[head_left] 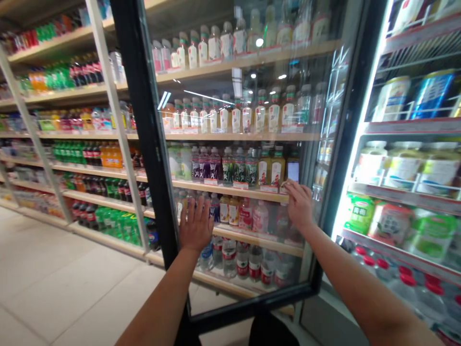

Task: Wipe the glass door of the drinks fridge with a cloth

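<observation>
A glass cooler door (248, 269) with a black frame stands swung open in front of me. Flat against its glass, near the left side of the frame, lies my left hand (196, 223), fingers stretched out and holding nothing. My right hand (299, 202) is at the right part of the pane, its fingers bent and drawn together. Something small and pale shows at those fingertips, too indistinct to name. Just above them a bright pale rectangle (293, 170) appears on or through the glass; I cannot tell which.
Behind the pane run wooden shelves (245, 192) of bottled drinks. More shelves with soda bottles (115, 218) line the left, above a tiled floor (72, 283). To the right is the lit cooler with cans (432, 95), jars (403, 163) and red-capped bottles (406, 283).
</observation>
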### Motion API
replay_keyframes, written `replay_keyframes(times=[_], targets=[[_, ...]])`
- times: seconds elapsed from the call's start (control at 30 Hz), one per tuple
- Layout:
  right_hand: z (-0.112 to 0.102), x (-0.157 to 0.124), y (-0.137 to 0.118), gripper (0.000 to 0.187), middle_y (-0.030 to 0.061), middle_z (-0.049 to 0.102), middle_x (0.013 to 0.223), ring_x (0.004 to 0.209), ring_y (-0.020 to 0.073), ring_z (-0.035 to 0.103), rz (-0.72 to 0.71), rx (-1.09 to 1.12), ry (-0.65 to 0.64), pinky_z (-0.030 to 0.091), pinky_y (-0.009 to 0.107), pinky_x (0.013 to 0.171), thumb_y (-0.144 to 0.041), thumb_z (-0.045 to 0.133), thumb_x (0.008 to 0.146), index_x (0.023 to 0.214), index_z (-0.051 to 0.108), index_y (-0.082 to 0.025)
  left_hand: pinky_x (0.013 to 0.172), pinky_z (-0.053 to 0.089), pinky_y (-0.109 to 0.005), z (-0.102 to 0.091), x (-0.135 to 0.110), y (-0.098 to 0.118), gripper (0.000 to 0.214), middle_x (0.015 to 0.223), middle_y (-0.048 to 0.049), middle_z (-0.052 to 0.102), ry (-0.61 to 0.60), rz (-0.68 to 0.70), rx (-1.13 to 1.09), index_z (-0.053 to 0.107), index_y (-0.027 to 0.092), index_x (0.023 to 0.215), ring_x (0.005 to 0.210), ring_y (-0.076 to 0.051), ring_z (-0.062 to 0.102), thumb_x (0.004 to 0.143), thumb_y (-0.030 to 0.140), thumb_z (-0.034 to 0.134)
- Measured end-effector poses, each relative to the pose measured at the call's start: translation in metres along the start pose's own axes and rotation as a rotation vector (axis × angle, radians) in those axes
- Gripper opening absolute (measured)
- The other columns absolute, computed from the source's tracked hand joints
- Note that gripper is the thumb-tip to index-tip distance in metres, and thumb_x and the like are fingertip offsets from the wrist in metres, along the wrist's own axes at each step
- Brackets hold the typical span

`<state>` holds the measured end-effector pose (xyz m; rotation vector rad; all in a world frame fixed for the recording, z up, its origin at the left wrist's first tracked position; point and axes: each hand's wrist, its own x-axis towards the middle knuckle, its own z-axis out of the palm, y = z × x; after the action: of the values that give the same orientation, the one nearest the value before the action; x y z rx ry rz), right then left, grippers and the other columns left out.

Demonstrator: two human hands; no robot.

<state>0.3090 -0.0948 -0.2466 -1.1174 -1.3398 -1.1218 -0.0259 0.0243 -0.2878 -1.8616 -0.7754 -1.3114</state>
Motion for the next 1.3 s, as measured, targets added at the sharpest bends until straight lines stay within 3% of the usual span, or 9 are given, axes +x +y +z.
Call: replay_keyframes(times=[0.23, 0.4, 0.57, 0.63, 0.83, 0.9, 1.07, 1.23, 1.3], targets=[[0.002, -0.005, -0.008, 0.037, 0.0078, 0.071, 0.123, 0.116, 0.0223, 0.059, -0.105, 0.068, -0.113, 0.049, 0.042, 0.100, -0.011, 0.044, 0.095, 0.118, 0.070, -0.022, 0.124, 0.018, -0.056, 0.001, -0.001, 0.000, 0.078, 0.159, -0.0125, 0.027, -0.008, 0.000, 0.009, 0.011, 0.021, 0.159, 0.151, -0.031, 0.015, 0.095, 0.025, 0.056], [0.017, 0.029, -0.019, 0.038, 0.0086, 0.070, 0.125, 0.116, 0.0233, 0.059, -0.013, 0.062, 0.052, 0.048, 0.044, 0.099, -0.010, 0.043, 0.095, 0.121, 0.069, -0.020, 0.124, 0.017, -0.054, -0.002, 0.001, 0.001, 0.077, 0.157, -0.0140, 0.031, 0.031, 0.031, 0.052, 0.013, 0.016, 0.158, 0.151, -0.030, 0.012, 0.094, 0.024, 0.056], [0.033, 0.020, -0.058, 0.040, 0.0054, 0.070, 0.126, 0.121, 0.0223, 0.054, -0.223, 0.139, -0.164, 0.045, 0.042, 0.107, -0.009, 0.045, 0.095, 0.125, 0.068, -0.023, 0.125, 0.015, -0.052, -0.003, 0.002, 0.003, 0.077, 0.156, -0.0142, 0.032, 0.023, 0.023, 0.066, 0.013, 0.015, 0.158, 0.151, -0.028, 0.010, 0.095, 0.025, 0.056], [0.038, 0.031, -0.069, 0.041, 0.0038, 0.070, 0.126, 0.121, 0.0219, 0.053, -0.300, 0.149, -0.216, 0.044, 0.040, 0.108, -0.009, 0.046, 0.095, 0.126, 0.067, -0.024, 0.125, 0.015, -0.052, -0.004, 0.002, 0.004, 0.077, 0.156, -0.0142, 0.032, 0.017, 0.018, 0.057, 0.013, 0.016, 0.159, 0.151, -0.028, 0.011, 0.095, 0.025, 0.056], [0.058, 0.102, -0.100, 0.047, 0.0064, 0.064, 0.135, 0.123, 0.0228, 0.050, -0.096, 0.191, 0.024, 0.043, 0.043, 0.107, -0.007, 0.037, 0.096, 0.131, 0.064, -0.022, 0.125, 0.017, -0.053, -0.005, 0.001, 0.004, 0.076, 0.156, -0.0141, 0.034, 0.014, 0.015, 0.064, 0.013, 0.016, 0.159, 0.151, -0.029, 0.013, 0.095, 0.025, 0.055], [0.068, 0.107, -0.119, 0.045, 0.0053, 0.064, 0.135, 0.123, 0.0233, 0.049, -0.115, 0.204, 0.001, 0.042, 0.043, 0.108, -0.007, 0.039, 0.096, 0.129, 0.066, -0.022, 0.125, 0.017, -0.052, -0.005, 0.001, 0.004, 0.075, 0.155, -0.0139, 0.035, 0.013, 0.021, 0.074, 0.013, 0.015, 0.159, 0.151, -0.028, 0.013, 0.096, 0.025, 0.053], [0.085, 0.119, -0.168, 0.036, 0.0002, 0.064, 0.135, 0.119, 0.0230, 0.049, -0.438, 0.240, -0.214, 0.041, 0.038, 0.110, -0.012, 0.048, 0.095, 0.124, 0.069, -0.021, 0.125, 0.014, -0.051, -0.006, 0.001, 0.005, 0.071, 0.154, -0.0139, 0.039, 0.020, 0.021, 0.076, 0.020, 0.013, 0.158, 0.152, -0.028, 0.010, 0.095, 0.024, 0.052], [0.098, 0.144, -0.198, 0.041, 0.0045, 0.062, 0.138, 0.118, 0.0243, 0.047, -0.236, 0.260, -0.064, 0.041, 0.041, 0.109, -0.008, 0.042, 0.096, 0.127, 0.066, -0.017, 0.125, 0.015, -0.051, -0.004, -0.004, 0.004, 0.059, 0.154, -0.0131, 0.041, -0.038, 0.002, 0.101, 0.040, 0.015, 0.150, 0.151, -0.029, 0.016, 0.095, 0.027, 0.054], [0.103, 0.139, -0.208, 0.039, 0.0053, 0.062, 0.137, 0.118, 0.0243, 0.047, -0.321, 0.274, -0.119, 0.041, 0.042, 0.108, -0.011, 0.045, 0.096, 0.128, 0.066, -0.019, 0.125, 0.015, -0.052, -0.001, -0.007, 0.003, 0.054, 0.152, -0.0125, 0.044, -0.061, -0.001, 0.102, 0.047, 0.016, 0.146, 0.150, -0.030, 0.021, 0.094, 0.028, 0.055]])
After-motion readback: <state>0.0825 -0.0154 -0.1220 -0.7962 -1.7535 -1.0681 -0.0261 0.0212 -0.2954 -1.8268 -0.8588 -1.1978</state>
